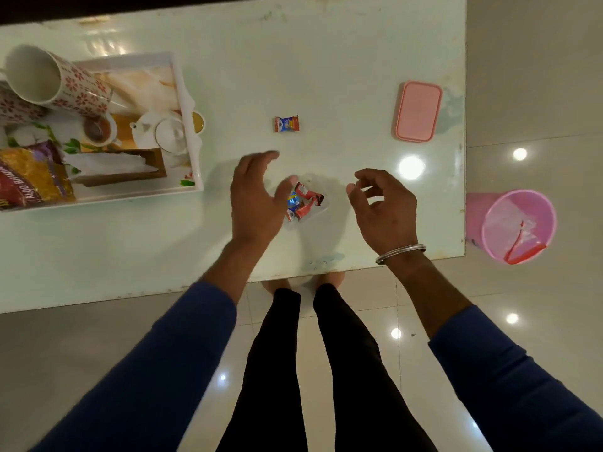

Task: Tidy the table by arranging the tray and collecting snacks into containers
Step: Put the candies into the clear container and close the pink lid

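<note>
At the centre of the frame, the left hand [253, 197] and right hand [383, 207] hover apart, fingers loosely spread, holding nothing, either side of a clear container [310, 203] with red snack packets [305, 202]. One loose packet [286, 123] lies above them, the white tray [192, 125] at upper left, a pink lid [418, 111] at upper right.
</note>
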